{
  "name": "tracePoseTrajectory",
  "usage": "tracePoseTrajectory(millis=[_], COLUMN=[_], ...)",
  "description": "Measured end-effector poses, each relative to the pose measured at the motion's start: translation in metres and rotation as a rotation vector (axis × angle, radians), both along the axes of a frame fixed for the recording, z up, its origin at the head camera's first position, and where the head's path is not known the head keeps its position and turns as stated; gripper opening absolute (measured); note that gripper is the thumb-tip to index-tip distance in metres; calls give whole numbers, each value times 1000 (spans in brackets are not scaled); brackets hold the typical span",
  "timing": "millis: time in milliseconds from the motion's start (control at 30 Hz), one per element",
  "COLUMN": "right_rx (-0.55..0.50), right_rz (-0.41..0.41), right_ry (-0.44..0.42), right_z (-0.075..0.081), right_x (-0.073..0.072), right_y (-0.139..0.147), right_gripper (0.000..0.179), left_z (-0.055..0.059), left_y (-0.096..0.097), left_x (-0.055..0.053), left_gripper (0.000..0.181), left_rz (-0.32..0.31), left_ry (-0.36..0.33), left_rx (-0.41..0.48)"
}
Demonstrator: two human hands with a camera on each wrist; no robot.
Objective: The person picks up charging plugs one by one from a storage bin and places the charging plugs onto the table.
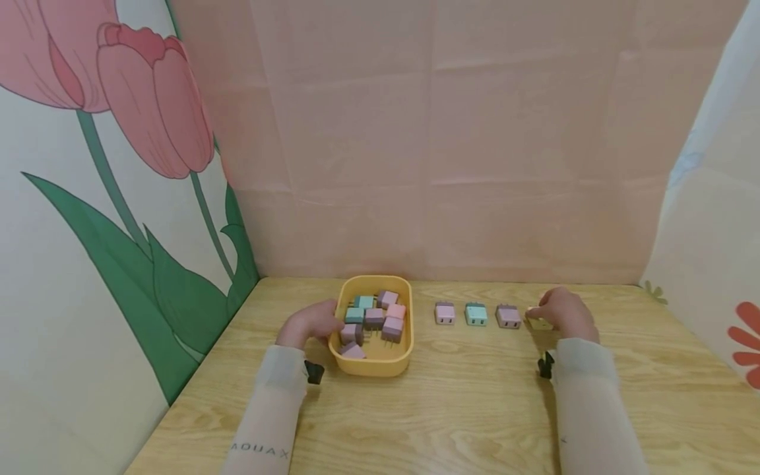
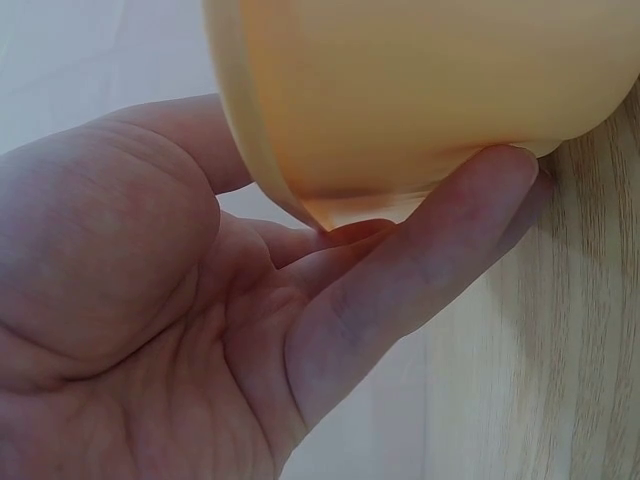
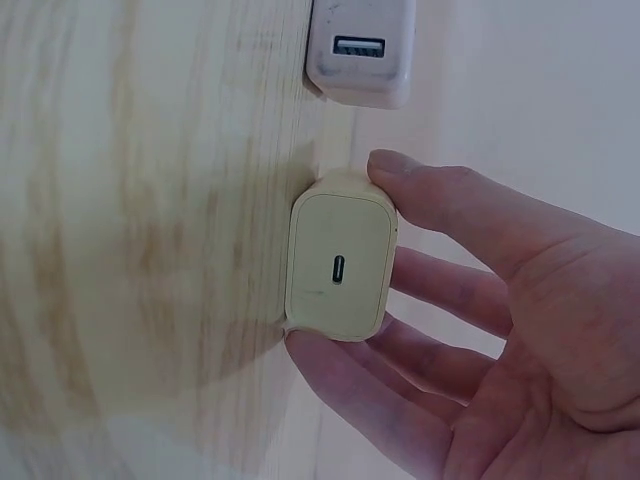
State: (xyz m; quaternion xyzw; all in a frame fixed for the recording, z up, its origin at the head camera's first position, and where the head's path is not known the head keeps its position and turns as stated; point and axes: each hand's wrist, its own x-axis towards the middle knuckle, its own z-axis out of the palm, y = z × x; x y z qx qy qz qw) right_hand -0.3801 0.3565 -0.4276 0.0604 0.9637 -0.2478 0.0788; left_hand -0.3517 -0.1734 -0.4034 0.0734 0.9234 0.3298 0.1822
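Dark capital lettering [image 1: 259, 450] on the left sleeve [image 1: 274, 402] reads AOUA X, its second letter possibly a Q; a dark mark [image 1: 564, 440] on the right sleeve [image 1: 596, 409] is too small to read

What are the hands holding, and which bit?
The right hand pinches the yellow charger by opposite sides; the left hand holds the yellow tub by its left rim.

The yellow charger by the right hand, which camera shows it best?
The right wrist view: the yellow charger fills the middle, its single-port face towards the camera, pinched by the right hand. The head view shows it small and partly covered by that hand; the left wrist view doesn't show it at all.
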Motion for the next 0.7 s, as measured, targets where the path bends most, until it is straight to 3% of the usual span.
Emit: tracePoseTrajectory(millis=[700], right_rx=[16], right_rz=[23], right_ry=[10], right_z=[1], right_x=[1], right_y=[0], right_gripper=[67], left_z=[-1], left_y=[0], left_x=[1], left_gripper=[46], left_rz=[-3], left_ry=[5], left_rx=[18])
